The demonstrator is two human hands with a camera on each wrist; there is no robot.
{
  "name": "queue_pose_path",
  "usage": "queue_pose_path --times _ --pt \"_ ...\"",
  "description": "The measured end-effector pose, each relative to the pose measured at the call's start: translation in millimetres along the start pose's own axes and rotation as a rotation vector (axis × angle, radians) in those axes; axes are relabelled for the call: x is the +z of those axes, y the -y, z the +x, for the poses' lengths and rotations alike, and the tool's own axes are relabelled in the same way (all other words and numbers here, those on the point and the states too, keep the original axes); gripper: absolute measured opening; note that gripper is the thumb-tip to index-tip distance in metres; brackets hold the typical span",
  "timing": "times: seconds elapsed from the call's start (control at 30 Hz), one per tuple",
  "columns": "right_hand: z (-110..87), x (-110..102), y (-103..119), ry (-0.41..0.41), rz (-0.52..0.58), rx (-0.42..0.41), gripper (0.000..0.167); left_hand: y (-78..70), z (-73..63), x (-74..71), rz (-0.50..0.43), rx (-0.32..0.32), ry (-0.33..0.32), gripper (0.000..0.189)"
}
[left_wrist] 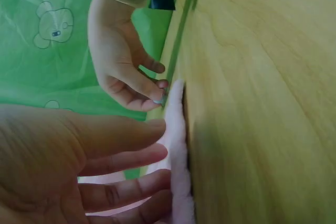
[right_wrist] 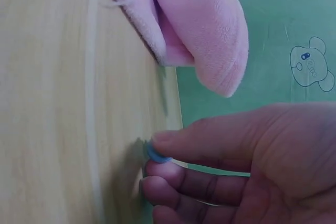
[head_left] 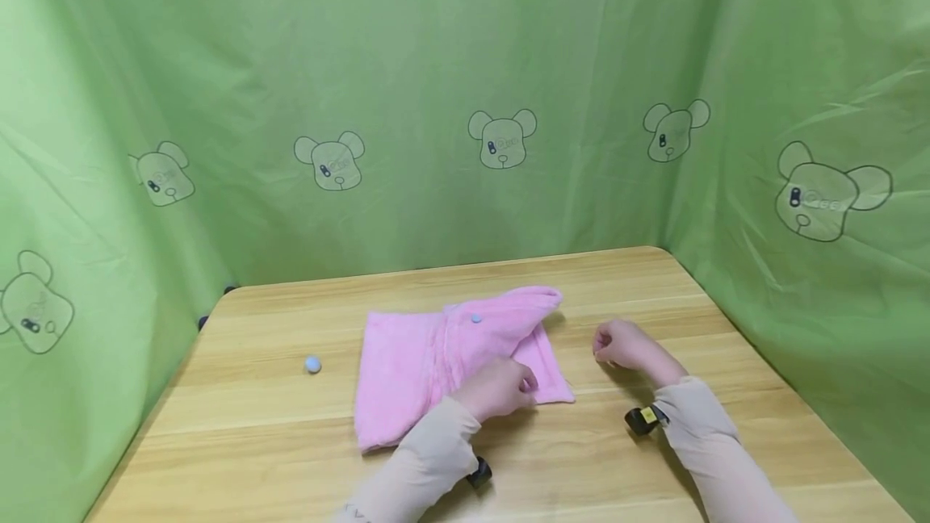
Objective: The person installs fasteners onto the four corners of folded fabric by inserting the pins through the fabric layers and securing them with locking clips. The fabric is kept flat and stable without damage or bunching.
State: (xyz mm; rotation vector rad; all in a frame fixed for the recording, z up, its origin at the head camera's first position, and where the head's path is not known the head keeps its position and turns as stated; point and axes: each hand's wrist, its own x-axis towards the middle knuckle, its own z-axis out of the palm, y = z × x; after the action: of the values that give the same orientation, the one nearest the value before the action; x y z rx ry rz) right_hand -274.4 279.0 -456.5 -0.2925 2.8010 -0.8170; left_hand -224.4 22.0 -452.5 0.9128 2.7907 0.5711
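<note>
A pink towel (head_left: 400,361), fuzzy and partly folded over itself, lies on the wooden table. My left hand (head_left: 501,388) is over its near edge, fingers loosely bent; in the left wrist view the thumb and fingers (left_wrist: 149,184) stand apart right at the towel's edge, pinching nothing. To the right of the towel, low over the table, my right hand (head_left: 626,344) pinches a small round blue piece (right_wrist: 156,154) between thumb and forefinger. Another small blue piece (head_left: 475,318) sits on top of the folded towel.
A pale blue ball (head_left: 312,364) rests on the table to the left of the towel. Green curtains (head_left: 436,47) printed with bear faces surround the table (head_left: 254,442) at the back and both sides. Each wrist carries a black strap-on device (head_left: 643,420).
</note>
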Motion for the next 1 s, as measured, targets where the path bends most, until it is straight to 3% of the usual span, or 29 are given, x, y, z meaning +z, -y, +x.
queue_pose_path --times 0.17,0.3,0.47,0.57,0.73,0.87,1.0 --pt "-3.9 -2.9 -0.8 0.007 0.060 0.009 0.007 -3.3 6.3 6.4 0.143 -0.023 0.017 0.022" --pt "-8.2 -8.0 0.6 0.001 0.075 -0.035 0.007 -5.8 9.4 12.7 0.264 -0.038 0.026 0.020" --pt "-8.8 -10.6 2.5 -0.022 0.031 -0.094 0.008 -8.2 10.2 16.0 0.307 -0.059 -0.016 0.004" --pt "-7.5 -9.6 3.0 -0.021 0.031 -0.102 0.008 -6.4 9.9 15.7 0.222 -0.059 -0.055 0.005" --pt "-7.8 -9.3 4.4 -0.024 0.060 -0.116 0.009 3.3 9.7 10.7 -0.007 -0.016 -0.150 0.007" --pt "-7.7 -10.8 7.0 -0.049 0.065 -0.128 0.006 9.2 9.6 1.2 -0.109 0.001 -0.237 0.008" --pt "-7.6 -13.6 10.3 -0.069 0.057 -0.153 0.003 13.6 7.3 -8.4 -0.257 -0.020 -0.262 0.006"
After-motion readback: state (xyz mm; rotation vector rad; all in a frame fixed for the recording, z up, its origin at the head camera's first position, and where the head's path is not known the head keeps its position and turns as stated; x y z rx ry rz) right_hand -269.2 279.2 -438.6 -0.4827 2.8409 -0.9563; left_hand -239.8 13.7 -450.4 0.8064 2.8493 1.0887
